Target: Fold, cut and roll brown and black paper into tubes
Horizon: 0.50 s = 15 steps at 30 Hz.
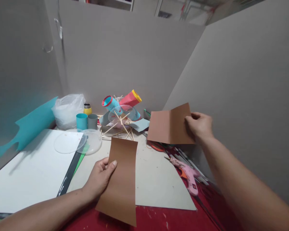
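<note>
My left hand (100, 176) grips the left edge of a long brown paper strip (122, 183), thumb on top, held over the front of the pale board (159, 179). At the right, my right hand (201, 125) pinches the edge of a second brown paper piece (168, 126), which has a crease down its middle and is raised above the board. Below that piece lie orange-handled scissors (156, 147), partly hidden. A pink glue gun (189, 176) rests at the board's right edge, under my right forearm.
Behind stands a structure of wooden sticks (121, 120) with coloured paper tubes (130, 100). A teal cup (82, 121), a grey cup (92, 122), clear plastic lids (91, 142) and a plastic bag (68, 110) are at back left. White sheets (33, 170) cover the left; grey walls enclose the table.
</note>
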Motion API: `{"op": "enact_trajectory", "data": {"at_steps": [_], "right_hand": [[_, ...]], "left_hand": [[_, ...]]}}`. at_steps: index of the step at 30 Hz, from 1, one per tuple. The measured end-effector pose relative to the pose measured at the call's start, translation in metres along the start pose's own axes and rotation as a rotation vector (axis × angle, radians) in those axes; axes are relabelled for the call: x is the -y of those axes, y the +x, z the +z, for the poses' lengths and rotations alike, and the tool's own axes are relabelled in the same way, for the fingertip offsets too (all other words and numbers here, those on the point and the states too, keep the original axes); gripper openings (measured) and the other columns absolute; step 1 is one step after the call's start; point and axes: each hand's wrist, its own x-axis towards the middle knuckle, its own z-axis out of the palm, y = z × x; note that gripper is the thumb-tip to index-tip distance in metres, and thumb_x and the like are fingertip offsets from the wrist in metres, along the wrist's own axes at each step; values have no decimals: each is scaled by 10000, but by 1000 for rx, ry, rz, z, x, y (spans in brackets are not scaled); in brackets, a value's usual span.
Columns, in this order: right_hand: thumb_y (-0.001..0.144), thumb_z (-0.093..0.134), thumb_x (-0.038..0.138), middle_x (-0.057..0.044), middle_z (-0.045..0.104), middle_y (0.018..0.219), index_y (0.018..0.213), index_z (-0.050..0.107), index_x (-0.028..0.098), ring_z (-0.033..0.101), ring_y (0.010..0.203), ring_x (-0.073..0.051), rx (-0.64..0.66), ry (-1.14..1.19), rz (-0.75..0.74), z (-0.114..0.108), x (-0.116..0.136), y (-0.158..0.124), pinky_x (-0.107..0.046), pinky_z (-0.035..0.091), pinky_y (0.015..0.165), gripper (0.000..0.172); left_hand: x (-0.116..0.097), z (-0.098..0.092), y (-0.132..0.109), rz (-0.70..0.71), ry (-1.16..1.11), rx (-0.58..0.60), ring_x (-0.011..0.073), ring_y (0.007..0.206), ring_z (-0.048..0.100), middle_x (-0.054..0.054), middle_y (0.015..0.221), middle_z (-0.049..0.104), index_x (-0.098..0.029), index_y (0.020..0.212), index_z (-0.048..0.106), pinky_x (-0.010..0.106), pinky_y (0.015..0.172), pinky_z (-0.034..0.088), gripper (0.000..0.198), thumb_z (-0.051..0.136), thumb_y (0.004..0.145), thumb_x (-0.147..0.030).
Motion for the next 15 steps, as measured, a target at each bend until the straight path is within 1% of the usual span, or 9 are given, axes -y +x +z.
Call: {"op": "enact_trajectory", "data": {"at_steps": [2,4,7,10,13,15], "right_hand": [[746,553,176,-133,729,906,985,707,55,638,711,-176,-5,36,11,-23,10,-14,-262,462,626,308],[725,575,210,-120,734,896,958,717,86,635,700,-173,0,67,11,-42,20,-36,-267,461,637,300],[739,614,312,-95,743,907,937,726,153,642,718,-186,88,122,-9,-57,34,-80,-280,468,642,278],[759,626,351,-85,743,907,915,714,177,660,756,-214,217,230,-40,-57,47,-126,-309,486,676,251],[777,615,349,-61,739,888,917,710,201,672,801,-235,243,266,-141,-50,57,-159,-342,505,732,225],[786,617,355,-48,735,877,930,708,218,675,799,-236,278,302,-151,-45,59,-172,-348,514,732,219]], "left_hand": [[-3,1,-1,-9,-5,-9,223,682,701,86,842,748,-147,1006,656,331,656,555,404,698,787,-483],[-6,2,-3,-6,0,-33,220,672,696,80,831,747,-152,978,660,323,638,551,389,691,790,-491],[-12,6,-7,18,7,-66,217,681,693,70,825,745,-159,933,669,310,632,545,372,689,787,-501],[-16,10,-12,34,31,-101,226,693,691,65,806,743,-157,887,678,312,635,542,375,700,768,-512],[-16,12,-16,58,45,-132,232,729,694,57,825,744,-164,893,675,323,669,545,371,708,759,-508],[-15,12,-15,71,34,-137,232,762,696,50,855,744,-175,919,661,327,696,545,361,709,765,-498]]}}
